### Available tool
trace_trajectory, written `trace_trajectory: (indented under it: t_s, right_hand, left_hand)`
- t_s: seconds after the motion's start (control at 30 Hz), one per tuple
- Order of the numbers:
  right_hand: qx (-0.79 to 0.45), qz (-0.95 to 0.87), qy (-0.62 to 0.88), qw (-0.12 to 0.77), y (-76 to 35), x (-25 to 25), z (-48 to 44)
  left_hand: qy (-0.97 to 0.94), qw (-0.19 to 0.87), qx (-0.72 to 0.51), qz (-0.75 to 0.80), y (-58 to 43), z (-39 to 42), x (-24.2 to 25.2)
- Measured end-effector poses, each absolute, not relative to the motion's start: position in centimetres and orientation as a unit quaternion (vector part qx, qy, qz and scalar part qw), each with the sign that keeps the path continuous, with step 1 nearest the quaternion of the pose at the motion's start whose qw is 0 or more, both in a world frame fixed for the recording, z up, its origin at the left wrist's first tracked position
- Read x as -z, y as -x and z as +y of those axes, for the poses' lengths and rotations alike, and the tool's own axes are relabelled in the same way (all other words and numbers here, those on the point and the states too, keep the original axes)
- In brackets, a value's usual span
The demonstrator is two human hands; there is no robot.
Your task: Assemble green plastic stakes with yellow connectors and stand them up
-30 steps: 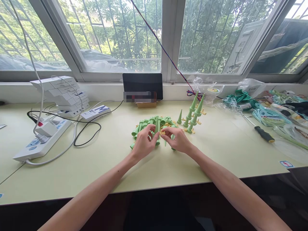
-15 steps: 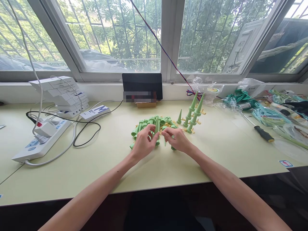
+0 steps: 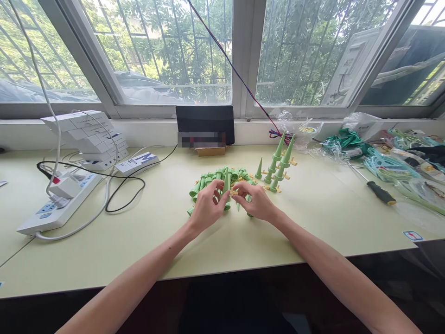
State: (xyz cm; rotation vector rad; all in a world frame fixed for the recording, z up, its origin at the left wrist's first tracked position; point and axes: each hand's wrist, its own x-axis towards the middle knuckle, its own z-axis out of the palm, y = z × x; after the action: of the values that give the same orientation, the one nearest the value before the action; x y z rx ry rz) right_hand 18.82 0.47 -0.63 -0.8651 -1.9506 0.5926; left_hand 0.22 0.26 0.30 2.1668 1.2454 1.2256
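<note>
My left hand point(image 3: 209, 204) is closed around a green plastic watering spike point(image 3: 227, 180), its point upward. At the spike's right side, my right hand point(image 3: 255, 200) pinches a small yellow valve point(image 3: 234, 192) between thumb and fingers. The valve is against or very near the spike; I cannot tell how far in it sits. A pile of green spikes point(image 3: 205, 180) lies behind and around my hands, partly hidden by them. To the right, stacked green spikes point(image 3: 280, 168) with yellow valves stand upright, beside a single spike point(image 3: 259, 169).
A power strip point(image 3: 60, 204) with cables and stacked white boxes point(image 3: 91, 139) occupy the left. A black tablet point(image 3: 206, 121) leans by the window. At right are a screwdriver point(image 3: 381, 193), plastic bags point(image 3: 347, 143) and coiled tubing point(image 3: 389, 163). The table's front edge point(image 3: 236, 272) runs beneath my forearms.
My right fingers have shifted their grip slightly, and the yellow valve shows more clearly between them. My left hand and the spike in it have stayed nearly still.
</note>
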Motion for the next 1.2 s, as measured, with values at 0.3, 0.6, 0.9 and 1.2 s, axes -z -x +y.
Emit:
trace_trajectory:
  t_s: [0.3,0.6,0.9,1.2]
  right_hand:
    - [-0.265,-0.789,0.371,0.412,-18.82,0.21,0.24]
    - [-0.224,-0.790,0.358,0.445,-18.68,0.39,0.45]
    - [-0.252,-0.792,0.374,0.411,-18.79,0.40,0.44]
    - [-0.223,-0.785,0.362,0.451,-18.65,0.39,0.45]
  left_hand:
    - [-0.768,0.182,-0.431,0.438,-0.22,0.23,-0.26]
    - [-0.770,0.173,-0.432,0.438,-0.27,0.24,-0.27]
    - [-0.770,0.173,-0.432,0.437,-0.26,0.24,-0.13]
    - [-0.768,0.177,-0.432,0.438,-0.28,0.28,-0.18]
